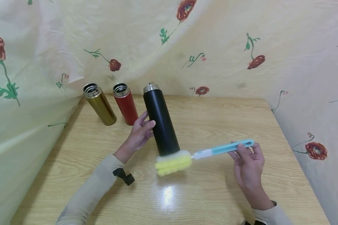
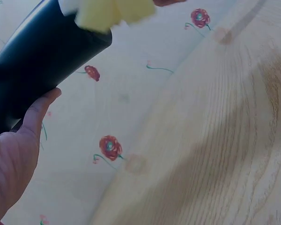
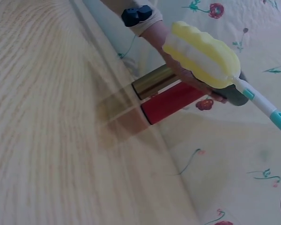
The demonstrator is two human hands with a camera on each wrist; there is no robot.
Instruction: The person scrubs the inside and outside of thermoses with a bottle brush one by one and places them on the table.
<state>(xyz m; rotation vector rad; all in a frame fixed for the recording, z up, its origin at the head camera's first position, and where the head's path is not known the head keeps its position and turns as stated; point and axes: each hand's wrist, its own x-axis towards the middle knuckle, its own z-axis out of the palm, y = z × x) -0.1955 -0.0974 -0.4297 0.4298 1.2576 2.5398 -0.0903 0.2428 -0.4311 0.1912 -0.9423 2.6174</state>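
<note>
I see my left hand [image 1: 140,132] wrapped around the black flask [image 1: 161,125], fingers and thumb curled on its side, holding it tilted with its base near the wooden surface [image 1: 213,187]. My right hand [image 1: 248,165] pinches the blue handle of the bottle brush [image 1: 211,153], whose yellow sponge head [image 1: 173,164] sits right at the flask's lower end. The gold flask [image 1: 99,104] and red flask [image 1: 125,104] stand open behind, just beside each other.
</note>
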